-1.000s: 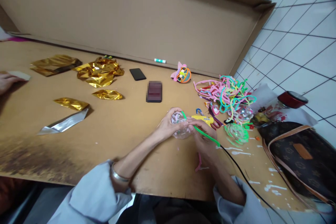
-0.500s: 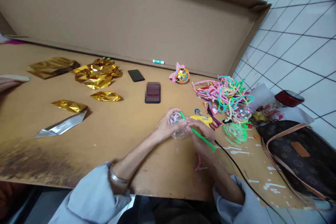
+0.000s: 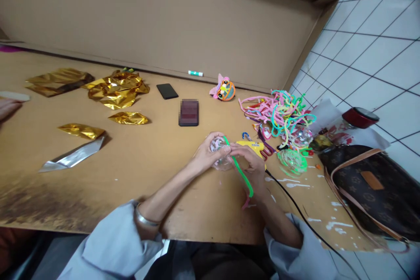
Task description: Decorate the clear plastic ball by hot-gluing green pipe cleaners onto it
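Note:
My left hand [image 3: 207,154] is wrapped round a clear plastic ball [image 3: 222,165] with pale strands in it, above the table. The fingers of my right hand [image 3: 250,161] pinch a green fuzzy stem [image 3: 243,176] against the ball; its loose end hangs toward me. Just behind my right hand lies a yellow glue gun [image 3: 254,145], partly covered by that hand, with a black cord [image 3: 295,201] running to the lower right. A short pink stem [image 3: 245,202] rests near my right wrist.
Coloured stems [image 3: 275,111] are heaped at the right, beside a green-stringed ball [image 3: 292,162], a red-lidded jar [image 3: 360,118] and a brown handbag [image 3: 370,192]. Two phones [image 3: 188,113], a glue stick [image 3: 196,73], a decorated ball [image 3: 226,89] and gold foil [image 3: 118,89] lie farther back. Another person's hand [image 3: 8,108] shows far left.
The green stem's loose end has swung down and left, and my right hand has shifted slightly at the ball. The whole view has moved a little. My left hand keeps its hold.

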`<state>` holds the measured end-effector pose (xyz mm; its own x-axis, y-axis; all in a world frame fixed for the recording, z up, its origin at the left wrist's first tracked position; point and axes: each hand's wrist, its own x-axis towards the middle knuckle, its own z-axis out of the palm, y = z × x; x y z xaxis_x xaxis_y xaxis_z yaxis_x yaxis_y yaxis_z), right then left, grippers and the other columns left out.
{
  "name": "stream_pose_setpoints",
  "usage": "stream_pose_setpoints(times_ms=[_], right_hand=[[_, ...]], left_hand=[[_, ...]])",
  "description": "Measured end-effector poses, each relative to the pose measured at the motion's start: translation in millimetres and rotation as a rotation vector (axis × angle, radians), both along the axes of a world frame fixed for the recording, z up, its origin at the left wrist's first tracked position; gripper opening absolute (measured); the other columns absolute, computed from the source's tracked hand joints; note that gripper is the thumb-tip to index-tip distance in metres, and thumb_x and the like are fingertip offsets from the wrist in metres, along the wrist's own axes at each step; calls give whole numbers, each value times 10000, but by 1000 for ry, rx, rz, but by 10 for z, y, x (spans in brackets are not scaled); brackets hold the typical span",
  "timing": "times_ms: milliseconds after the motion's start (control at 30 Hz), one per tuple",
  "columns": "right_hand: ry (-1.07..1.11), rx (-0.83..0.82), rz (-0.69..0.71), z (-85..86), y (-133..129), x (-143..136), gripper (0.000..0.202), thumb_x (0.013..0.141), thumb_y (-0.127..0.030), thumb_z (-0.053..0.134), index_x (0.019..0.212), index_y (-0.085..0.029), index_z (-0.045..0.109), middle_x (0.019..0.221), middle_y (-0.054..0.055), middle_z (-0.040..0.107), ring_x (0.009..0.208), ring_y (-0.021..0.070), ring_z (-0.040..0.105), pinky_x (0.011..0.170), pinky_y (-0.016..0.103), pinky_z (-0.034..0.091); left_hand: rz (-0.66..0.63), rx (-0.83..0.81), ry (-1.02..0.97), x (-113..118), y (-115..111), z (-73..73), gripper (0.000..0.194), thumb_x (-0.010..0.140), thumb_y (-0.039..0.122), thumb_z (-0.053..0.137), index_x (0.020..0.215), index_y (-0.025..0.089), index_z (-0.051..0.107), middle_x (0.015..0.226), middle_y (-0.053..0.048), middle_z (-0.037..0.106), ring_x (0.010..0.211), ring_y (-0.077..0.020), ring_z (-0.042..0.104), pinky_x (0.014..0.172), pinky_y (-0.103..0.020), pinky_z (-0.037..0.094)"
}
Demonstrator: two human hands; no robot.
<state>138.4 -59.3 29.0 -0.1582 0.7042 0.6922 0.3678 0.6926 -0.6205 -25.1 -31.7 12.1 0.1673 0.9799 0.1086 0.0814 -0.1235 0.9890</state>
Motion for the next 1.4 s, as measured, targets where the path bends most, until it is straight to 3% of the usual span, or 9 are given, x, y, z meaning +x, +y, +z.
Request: stream_pose_setpoints(times_ms=[267, 500, 633, 767, 867, 1000, 1167, 1400], right_hand=[[-44, 20, 16, 3, -40, -12, 85, 837, -214, 655, 885, -272, 694, 935, 27, 755, 989, 210, 704, 912, 387, 562], [-30, 81, 0, -38, -16, -8, 142, 821, -151, 651, 905, -258, 694, 931, 44, 757, 972, 204, 716, 873, 370, 582], [-35, 96, -3, -42, -15, -2, 144, 837, -143, 630, 897, -257, 694, 911, 42, 758, 970, 196, 717, 873, 367, 587], [-33, 119, -19, -55, -12, 10, 166, 847, -123, 600, 893, -248, 699, 918, 47, 764, 972, 195, 723, 886, 370, 590], [-20, 102, -18, -66, -14, 9, 167, 841, -129, 603, 887, -252, 706, 932, 39, 767, 963, 203, 728, 893, 386, 592], [16, 116, -14, -80, -22, -5, 188, 830, -104, 599, 880, -246, 711, 935, 46, 767, 973, 208, 725, 895, 385, 591], [25, 94, -45, -91, -22, -9, 184, 828, -117, 602, 873, -257, 714, 938, 42, 770, 987, 219, 723, 896, 407, 591], [6, 90, -55, -82, -6, 17, 156, 833, -120, 615, 860, -242, 709, 933, 58, 772, 981, 210, 728, 895, 392, 593]], left_hand=[[-5, -8, 4, 1, -17, 15, 625, 719, 600, 702, 1174, 210, 521, 1032, -41, 667, 941, -204, 639, 877, -322, 501], [-58, -2, 11, -33, -6, 6, 612, 771, 626, 630, 1194, 202, 507, 1158, -82, 631, 1084, -235, 598, 981, -361, 457], [-161, -58, -1, -107, -23, 93, 605, 730, 488, 711, 1213, 211, 476, 1200, -82, 612, 1077, -233, 594, 941, -348, 477], [-254, -125, -9, -163, -51, 206, 734, 629, 317, 774, 1256, 218, 408, 1176, -64, 571, 1026, -208, 584, 882, -318, 480], [-310, -149, -33, -163, -54, 211, 832, 574, 256, 802, 1281, 211, 364, 1175, -68, 546, 1019, -207, 578, 870, -329, 487], [-230, -62, -11, -133, -30, 98, 942, 482, 229, 870, 1288, 206, 383, 1213, -92, 534, 1110, -254, 554, 963, -397, 467], [-144, 53, 47, -107, 1, -36, 920, 461, 254, 899, 1271, 223, 462, 1225, -82, 554, 1120, -266, 570, 1004, -425, 457], [-86, 133, 169, -75, -22, -9, 865, 513, 260, 874, 1283, 220, 480, 1237, -93, 571, 1167, -297, 567, 1034, -464, 449]])
